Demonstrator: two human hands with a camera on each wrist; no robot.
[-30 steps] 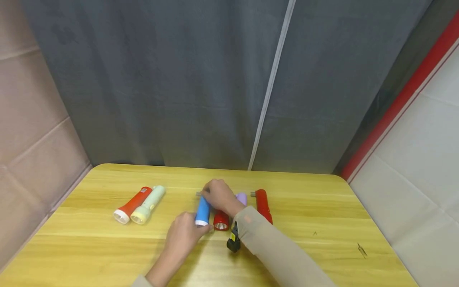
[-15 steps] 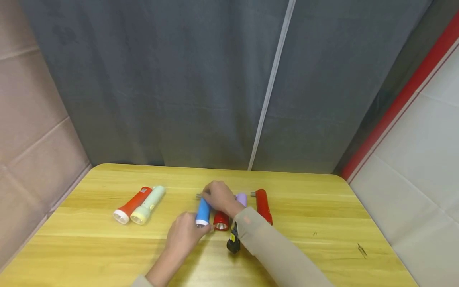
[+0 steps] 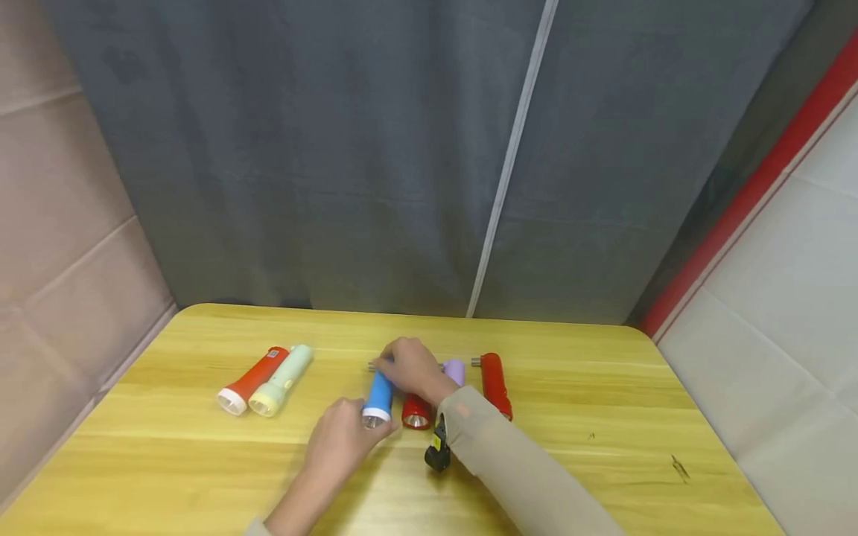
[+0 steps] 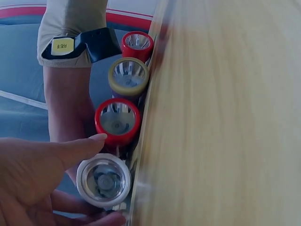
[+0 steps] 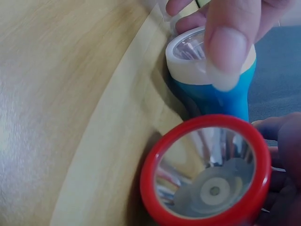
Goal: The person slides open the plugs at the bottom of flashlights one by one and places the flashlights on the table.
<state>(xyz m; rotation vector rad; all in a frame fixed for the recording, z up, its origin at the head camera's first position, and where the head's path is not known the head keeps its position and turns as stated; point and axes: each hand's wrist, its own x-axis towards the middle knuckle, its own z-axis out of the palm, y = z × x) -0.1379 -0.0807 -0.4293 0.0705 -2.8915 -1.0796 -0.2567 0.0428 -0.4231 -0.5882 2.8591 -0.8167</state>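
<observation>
A blue flashlight [image 3: 380,393] with a white head lies on the table, lens toward me. My left hand [image 3: 338,439] holds its head from the near left; in the left wrist view the thumb is above the white rim [image 4: 84,188] and the fingers below. At the far end, my right hand [image 3: 410,366] pinches the tail, partly hiding it. Just right of it lies a red flashlight [image 3: 417,413], its body mostly under my right hand. The right wrist view shows that red rim [image 5: 148,176] close up, with the blue body [image 5: 225,101] beyond.
A purple flashlight [image 3: 454,371] is partly covered by my right forearm, its yellow rim [image 4: 112,80] showing in the left wrist view. Another red flashlight [image 3: 494,380] lies farther right. At left, an orange-red flashlight [image 3: 258,374] and a pale green one [image 3: 284,376] lie side by side.
The blue flashlight's head has swung slightly left, and more of its lens shows. Both hands keep nearly the same places; the head view has shifted a little.
</observation>
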